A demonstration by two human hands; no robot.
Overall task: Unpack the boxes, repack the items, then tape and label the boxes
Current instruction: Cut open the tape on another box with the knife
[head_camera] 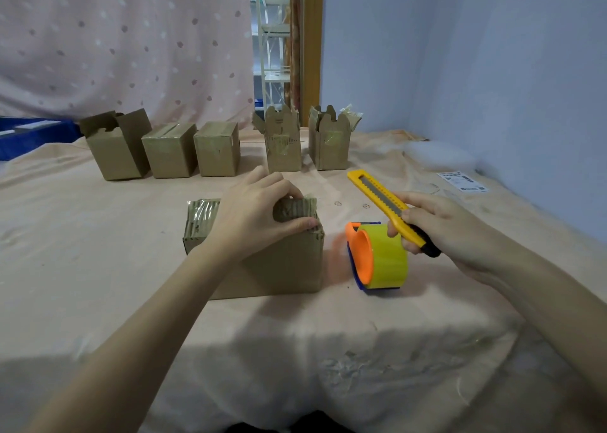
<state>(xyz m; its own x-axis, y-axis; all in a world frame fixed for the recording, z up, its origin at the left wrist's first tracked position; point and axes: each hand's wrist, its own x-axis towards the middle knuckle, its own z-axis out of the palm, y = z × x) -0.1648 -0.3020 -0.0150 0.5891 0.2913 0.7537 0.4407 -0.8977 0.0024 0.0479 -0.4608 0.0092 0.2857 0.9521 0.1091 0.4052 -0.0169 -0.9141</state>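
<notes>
Two hands work: left hand (259,212) grips box (262,262); right hand (440,229) grips knife (384,206), tip pointing away-left.

A brown cardboard box (272,265) stands mid-cloth, its taped flaps crumpled. Five more boxes (216,150) line the far edge. Yellow tape dispenser (377,257) stands just right.
</notes>
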